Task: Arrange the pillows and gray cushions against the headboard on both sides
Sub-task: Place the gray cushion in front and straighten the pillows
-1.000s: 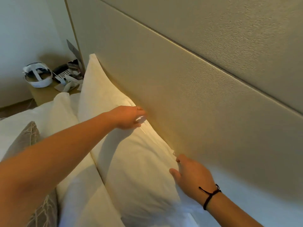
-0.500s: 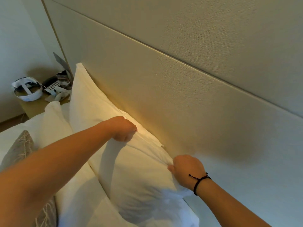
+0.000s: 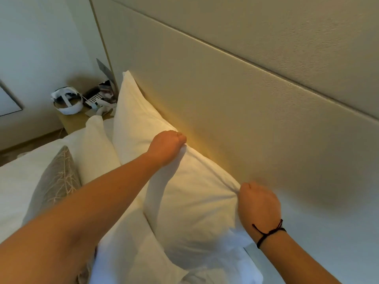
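A large white pillow (image 3: 190, 193) stands on edge against the beige padded headboard (image 3: 235, 111). My left hand (image 3: 167, 143) grips its top edge near the middle, fingers curled into the fabric. My right hand (image 3: 258, 203), with a black cord on the wrist, pinches the pillow's near top corner. A second white pillow (image 3: 92, 148) leans in front of it to the left. A gray cushion with a pale branch pattern (image 3: 55, 181) stands in front of that one, partly hidden by my left forearm.
A wooden nightstand (image 3: 71, 121) at the far left end of the headboard holds a white headset (image 3: 66, 101), a phone and small clutter. White bedding (image 3: 18, 181) covers the mattress on the left. Bare white sheet shows beside the headboard on the right.
Both hands went from lying open on the pillow to gripping its top edge. The pillow's top edge now stands higher against the headboard, and the view has swung right.
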Tool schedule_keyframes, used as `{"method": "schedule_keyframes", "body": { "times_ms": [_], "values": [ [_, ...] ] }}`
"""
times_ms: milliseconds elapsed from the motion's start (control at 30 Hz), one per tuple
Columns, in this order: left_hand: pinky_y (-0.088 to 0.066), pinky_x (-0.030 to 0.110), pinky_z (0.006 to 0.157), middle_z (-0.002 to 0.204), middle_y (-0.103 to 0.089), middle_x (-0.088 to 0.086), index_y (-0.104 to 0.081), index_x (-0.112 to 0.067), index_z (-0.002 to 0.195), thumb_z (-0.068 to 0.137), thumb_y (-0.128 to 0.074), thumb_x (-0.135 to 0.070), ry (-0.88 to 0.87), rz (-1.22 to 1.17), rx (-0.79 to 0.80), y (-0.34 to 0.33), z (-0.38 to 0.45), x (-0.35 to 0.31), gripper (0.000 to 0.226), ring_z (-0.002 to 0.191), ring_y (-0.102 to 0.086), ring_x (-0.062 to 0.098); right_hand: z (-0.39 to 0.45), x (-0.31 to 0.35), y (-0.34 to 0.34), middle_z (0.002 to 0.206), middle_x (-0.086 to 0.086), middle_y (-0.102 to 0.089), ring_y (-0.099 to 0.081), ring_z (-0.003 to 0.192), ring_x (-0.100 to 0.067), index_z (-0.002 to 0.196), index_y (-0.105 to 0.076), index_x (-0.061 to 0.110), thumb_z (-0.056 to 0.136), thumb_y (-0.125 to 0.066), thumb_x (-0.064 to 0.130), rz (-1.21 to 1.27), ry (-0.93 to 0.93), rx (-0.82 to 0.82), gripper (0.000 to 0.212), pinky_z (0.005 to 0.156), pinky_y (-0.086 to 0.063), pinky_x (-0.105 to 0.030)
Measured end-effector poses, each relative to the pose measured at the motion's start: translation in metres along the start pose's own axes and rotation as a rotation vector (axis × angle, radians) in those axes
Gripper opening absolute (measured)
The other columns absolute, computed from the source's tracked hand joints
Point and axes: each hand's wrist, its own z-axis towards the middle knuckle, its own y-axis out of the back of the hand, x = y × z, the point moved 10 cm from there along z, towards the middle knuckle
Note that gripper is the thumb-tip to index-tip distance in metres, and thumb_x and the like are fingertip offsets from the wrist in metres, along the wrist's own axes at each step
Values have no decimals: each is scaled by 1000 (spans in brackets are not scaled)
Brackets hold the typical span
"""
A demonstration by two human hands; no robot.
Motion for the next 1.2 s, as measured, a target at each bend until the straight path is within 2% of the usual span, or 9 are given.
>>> {"method": "schedule_keyframes", "body": {
  "times_ms": [67, 133, 300, 433, 600, 800, 933, 1067, 1200],
  "values": [
    [-53, 38, 70, 106, -66, 5, -62, -19, 113, 97, -52, -22, 88, -45, -67, 4, -28, 35, 19, 87, -64, 28, -18, 33, 17, 74, -6, -60, -54, 63, -29, 84, -64, 9, 71, -73, 0, 142, 158, -181, 18, 57, -41, -34],
    [-54, 42, 75, 112, -63, 4, -58, -20, 121, 99, -48, -23, 164, -14, 22, -14, -65, 73, 24, 91, -64, 28, -39, 78, 16, 91, -4, -66, -60, 79, -28, 102, -67, 14, 82, -72, 22, 300, 318, -176, 23, 70, -49, -39],
    [-29, 46, 107, 131, -59, 5, -60, -19, 126, 97, -44, -17, 96, 166, 607, -99, -160, 124, 33, 122, -50, 29, -69, 195, -81, 116, 0, -58, -55, 106, -23, 122, -51, 21, 93, -41, 63, 451, 348, 493, 52, 87, -46, -36],
    [-26, 45, 106, 116, -63, -5, -61, -23, 115, 98, -40, -30, -48, 415, 731, -133, -187, 118, 28, 124, -48, 18, -92, 248, -143, 110, -4, -58, -58, 100, -27, 113, -49, 17, 82, -47, 74, 447, 291, 778, 65, 74, -40, -36],
    [-26, 49, 110, 139, -52, -9, -44, -37, 138, 99, -46, -37, -53, 526, 933, -137, -185, 147, 39, 138, -34, 21, -102, 262, -178, 86, -2, -55, -57, 86, -25, 83, -43, 22, 95, -45, 53, 508, 225, 867, 33, 68, -37, -31],
    [-30, 38, 111, 117, -66, -8, -66, -26, 114, 98, -47, -23, -106, 619, 893, -110, -163, 153, 25, 111, -59, 17, -77, 250, -165, 86, -1, -58, -46, 71, -20, 74, -40, 24, 97, -42, 47, 570, 255, 709, 32, 62, -37, -29],
    [-42, 34, 96, 104, -66, -7, -66, -24, 104, 96, -50, -26, -117, 539, 792, -84, -157, 155, 18, 98, -63, 16, -64, 231, -134, 86, 1, -60, -43, 70, -17, 75, -39, 24, 97, -41, 47, 570, 310, 587, 32, 61, -32, -29],
    [-40, 29, 82, 92, -65, -7, -63, -26, 99, 92, -49, -31, -61, 449, 565, -57, -169, 160, 16, 88, -61, 15, -62, 218, -104, 74, 4, -49, -41, 64, -21, 78, -38, 26, 97, -36, 51, 482, 412, 433, 32, 58, -28, -33],
    [-38, 34, 84, 99, -64, -5, -60, -25, 103, 94, -47, -26, -30, 515, 550, -72, -195, 146, 16, 99, -58, 18, -100, 236, -125, 96, -3, -63, -58, 83, -27, 88, -45, 24, 96, -38, 52, 422, 465, 623, 30, 66, -33, -33]
  ]
}}
